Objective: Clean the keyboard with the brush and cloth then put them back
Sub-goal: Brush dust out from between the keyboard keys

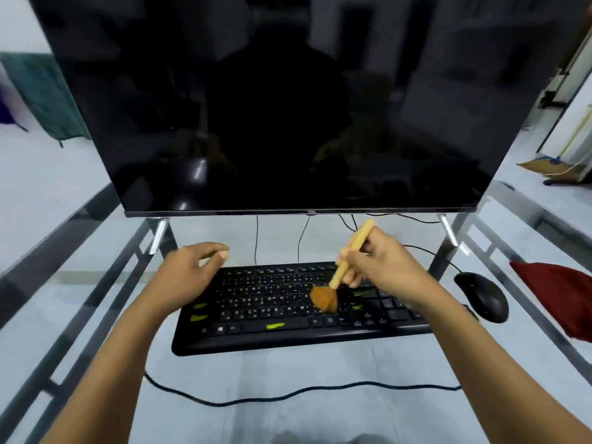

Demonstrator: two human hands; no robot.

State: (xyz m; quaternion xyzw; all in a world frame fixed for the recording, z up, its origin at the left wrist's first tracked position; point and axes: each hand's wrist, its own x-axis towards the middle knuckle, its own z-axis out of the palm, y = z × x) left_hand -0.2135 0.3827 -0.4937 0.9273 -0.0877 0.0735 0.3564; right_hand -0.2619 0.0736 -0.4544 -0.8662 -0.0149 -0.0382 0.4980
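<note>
Keyboard (275, 302), black plastic, mid-brushing; right hand (384, 267) pinches wooden orange-bristled brush (340, 272); left hand (189, 270) grip unclear; red cloth (557, 296) untouched; wiping, return pending.

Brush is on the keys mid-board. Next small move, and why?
Likely a short sweep rightward: the right hand grips the brush with its bristles on the centre keys of the keyboard, and yellow-green smears sit just right of them. The red cloth lies untouched beside the mouse, so wiping probably comes later.
</note>
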